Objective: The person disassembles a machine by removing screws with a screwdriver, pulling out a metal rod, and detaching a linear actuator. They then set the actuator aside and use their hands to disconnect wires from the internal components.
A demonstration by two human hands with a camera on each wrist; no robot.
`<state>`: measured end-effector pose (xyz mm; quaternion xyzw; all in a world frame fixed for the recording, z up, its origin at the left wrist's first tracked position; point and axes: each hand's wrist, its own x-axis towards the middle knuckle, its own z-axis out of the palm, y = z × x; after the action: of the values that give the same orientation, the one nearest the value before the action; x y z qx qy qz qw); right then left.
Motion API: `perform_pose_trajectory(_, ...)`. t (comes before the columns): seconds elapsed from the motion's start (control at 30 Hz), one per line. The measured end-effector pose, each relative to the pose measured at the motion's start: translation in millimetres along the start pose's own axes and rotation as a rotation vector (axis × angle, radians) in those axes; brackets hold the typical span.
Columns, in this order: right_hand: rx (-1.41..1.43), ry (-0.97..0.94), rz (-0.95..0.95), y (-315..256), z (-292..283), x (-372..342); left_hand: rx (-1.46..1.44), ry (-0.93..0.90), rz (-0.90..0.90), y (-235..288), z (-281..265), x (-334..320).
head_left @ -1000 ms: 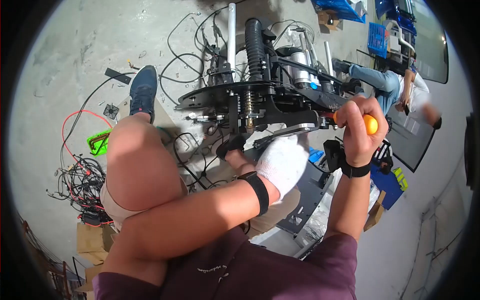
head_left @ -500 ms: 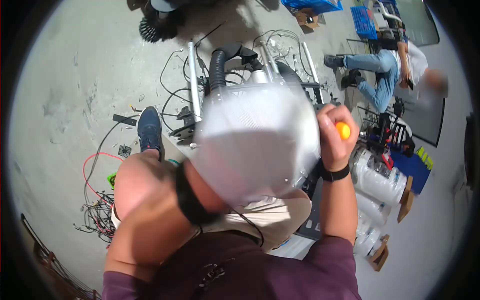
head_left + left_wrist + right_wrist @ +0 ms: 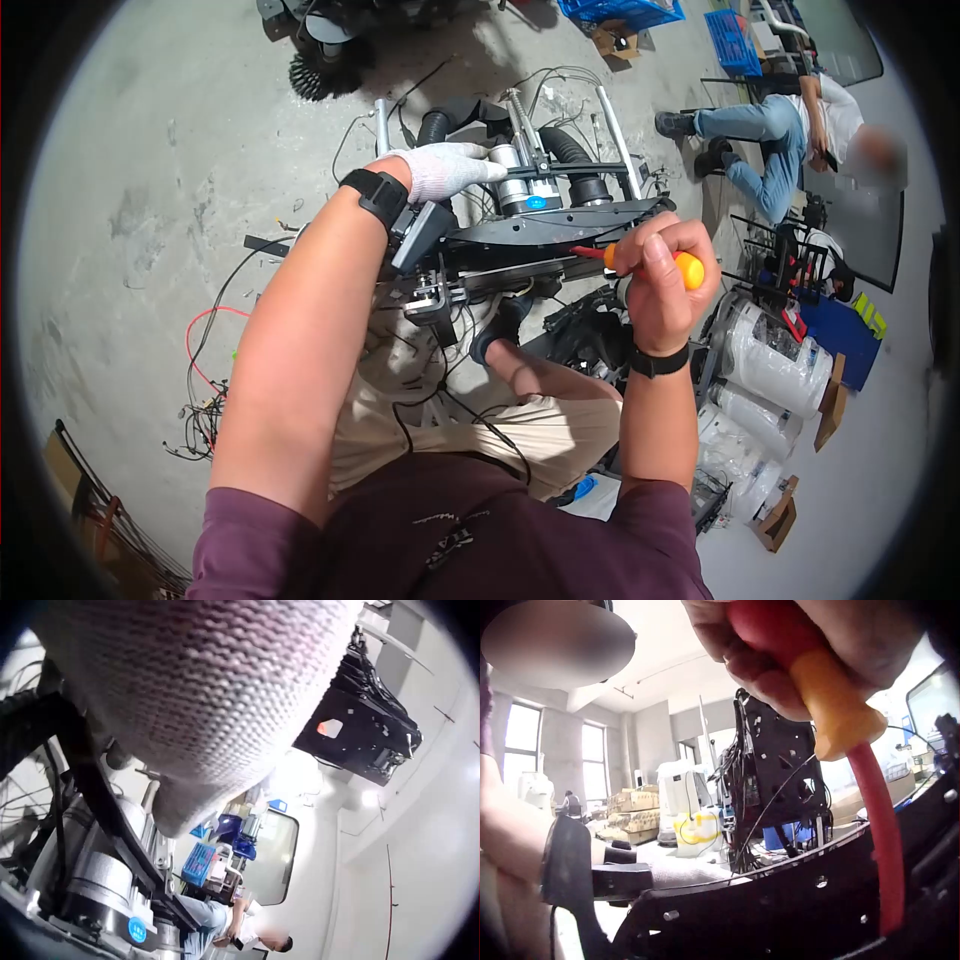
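Note:
In a white knit glove, my left hand (image 3: 447,170) reaches over the black machine assembly, fingers extended beside a silver cylinder (image 3: 508,172). The glove (image 3: 202,697) fills the top of the left wrist view, a fingertip close to a black bar; contact is unclear. My right hand (image 3: 666,280) grips a screwdriver by its orange-and-red handle (image 3: 690,270). Its red shaft (image 3: 588,252) points left along the curved black plate (image 3: 540,228). In the right wrist view, the shaft (image 3: 881,825) runs down to the plate (image 3: 757,907); the tip is hidden.
Cables (image 3: 200,420) lie on the floor at left. A round black brush (image 3: 325,70) is at the top. At right sit a person in jeans (image 3: 765,165), a blue crate (image 3: 733,42) and plastic-wrapped cylinders (image 3: 770,355). Two silver posts (image 3: 622,145) rise from the assembly.
My left hand has swung up from low beside the assembly, blurring past the camera, and now is over its far side. My right hand still grips the screwdriver, whose shaft now shows.

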<state>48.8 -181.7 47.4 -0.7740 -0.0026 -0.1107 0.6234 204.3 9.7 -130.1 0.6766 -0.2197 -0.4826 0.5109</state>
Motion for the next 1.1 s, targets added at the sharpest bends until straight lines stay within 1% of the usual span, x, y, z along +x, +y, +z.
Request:
perform_pose_trajectory(0.1, -0.060, 0.016, -0.011, -1.1, 6.2, -4.5, -0.081, -0.055, -0.013, -0.1, -4.4, -2.7)
perform_pose_trajectory(0.13, -0.133, 0.016, -0.007, -3.5, 11.7, -5.4, -0.041, -0.040, 0.049, -8.4, -3.8, 4.0)
perform_pose_trajectory(0.17, -0.132, 0.011, 0.007, -5.2, 15.3, -7.8, -0.011, -0.041, 0.036, -11.3, -4.8, 8.7)
perform_pose_trajectory(0.23, -0.231, 0.009, -0.016, -6.0, 19.4, -8.6, 0.137, -0.031, 0.032, 0.5, -9.8, 4.3)
perform_pose_trajectory(0.27, -0.331, -0.016, -0.082, -3.1, 18.4, -8.2, 0.131, -0.033, 0.030, 4.8, -13.5, 2.3)
perform_pose_trajectory(0.3, -0.335, -0.021, -0.074, -2.5, 19.7, -7.7, 0.156, -0.037, 0.062, 8.1, -15.9, 0.8)
perform_pose_trajectory(0.37, -0.317, -0.064, -0.192, 0.7, 26.0, -8.2, 0.203, -0.015, 0.109, 5.9, -16.8, 3.2)
perform_pose_trajectory(0.4, -0.353, -0.056, -0.232, 2.9, 26.2, -8.3, 0.184, -0.043, 0.084, 10.7, -19.6, 1.7)
perform_pose_trajectory(0.43, -0.354, -0.063, -0.210, 4.0, 29.4, -9.8, 0.164, -0.074, 0.060, 15.4, -21.0, -0.2)
perform_pose_trajectory(0.47, -0.402, -0.108, -0.264, 5.4, 35.4, -10.0, 0.146, -0.055, 0.024, 15.1, -19.8, 0.9)
perform_pose_trajectory(0.53, -0.519, -0.222, -0.358, 5.8, 40.2, -4.9, 0.199, -0.062, 0.056, 12.5, -20.7, 8.0)
perform_pose_trajectory(0.63, -0.555, -0.338, -0.340, 4.4, 39.9, 1.1, 0.201, -0.064, 0.071, 13.9, -17.8, 9.1)
perform_pose_trajectory(0.67, -0.556, -0.331, -0.337, 6.3, 42.0, 1.0, 0.177, -0.060, 0.064, 15.4, -18.1, 7.3)
perform_pose_trajectory(0.73, -0.550, -0.387, -0.345, 10.3, 50.7, -1.1, 0.190, -0.065, 0.080, 17.8, -17.5, 4.6)
perform_pose_trajectory(0.77, -0.530, -0.470, -0.345, 13.5, 57.2, -0.8, 0.205, -0.062, 0.099, 19.7, -18.3, 4.7)
perform_pose_trajectory(0.8, -0.595, -0.506, -0.343, 14.9, 66.4, -2.5, 0.188, -0.078, 0.140, 16.3, -18.5, 7.2)
perform_pose_trajectory(0.83, -0.666, -0.543, -0.336, 14.7, 72.9, -4.7, 0.192, -0.056, 0.123, 20.2, -15.7, 6.3)
perform_pose_trajectory(0.9, -0.655, -0.474, -0.353, 17.2, 80.4, -9.8, 0.170, -0.117, 0.032, 38.9, -18.7, -0.3)
perform_pose_trajectory(0.97, -0.636, -0.416, -0.363, 21.1, 86.9, -16.2, 0.117, -0.120, 0.055, 12.5, -18.8, 9.4)
perform_pose_trajectory(1.0, -0.659, -0.389, -0.348, 22.3, 89.1, -19.6, 0.154, -0.082, 0.050, 22.3, -18.5, 0.3)
perform_pose_trajectory(1.03, -0.686, -0.355, -0.341, 23.6, 92.6, -21.3, 0.171, -0.098, 0.059, 22.1, -18.3, 1.2)
perform_pose_trajectory(1.1, -0.757, -0.298, -0.338, 21.5, 98.7, -23.9, 0.056, -0.090, 0.023, 12.5, -17.3, 2.4)
